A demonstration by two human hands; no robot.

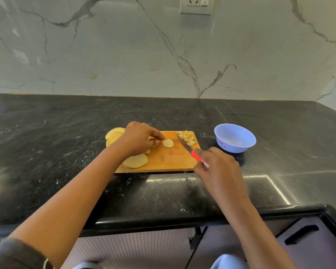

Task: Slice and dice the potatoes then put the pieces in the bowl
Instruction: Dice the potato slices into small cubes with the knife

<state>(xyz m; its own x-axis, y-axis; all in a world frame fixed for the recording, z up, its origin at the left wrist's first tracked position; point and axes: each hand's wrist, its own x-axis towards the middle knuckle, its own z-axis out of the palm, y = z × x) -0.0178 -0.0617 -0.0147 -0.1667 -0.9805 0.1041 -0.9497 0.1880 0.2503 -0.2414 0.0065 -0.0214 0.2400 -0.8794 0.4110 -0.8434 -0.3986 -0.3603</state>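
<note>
lying at the far left, a fan of pale potato slices [114, 133] overlaps the left end of the wooden cutting board [175, 160], partly hanging over the black stone countertop [47, 152]. next, the left hand [138, 138] reaches over the board with its fingers curled and its fingertips pinching the left edge of a small slice [168, 143], which lies flat near the middle of the board. nearer the front edge, below that hand, a large oval slice [135, 161] lies flat with its long axis running left to right. right of the small slice comes the knife [184, 145]. its long axis runs diagonally, red handle toward the near right and tip pointing to the far left, between the small slice and the diced pieces [187, 137] heaped at the board's far right corner. whether the blade touches the wood cannot be told. the right hand [217, 167] is wrapped round the red handle at the board's near right corner, fingers closed tight on it. farther right, apart from the board, a light blue bowl [235, 137] stands upright on the countertop. a small red label [222, 143] on its outer wall faces the camera, its writing too small to read. on the marble wall above, a wall socket [197, 4] shows no legible marking.
</note>
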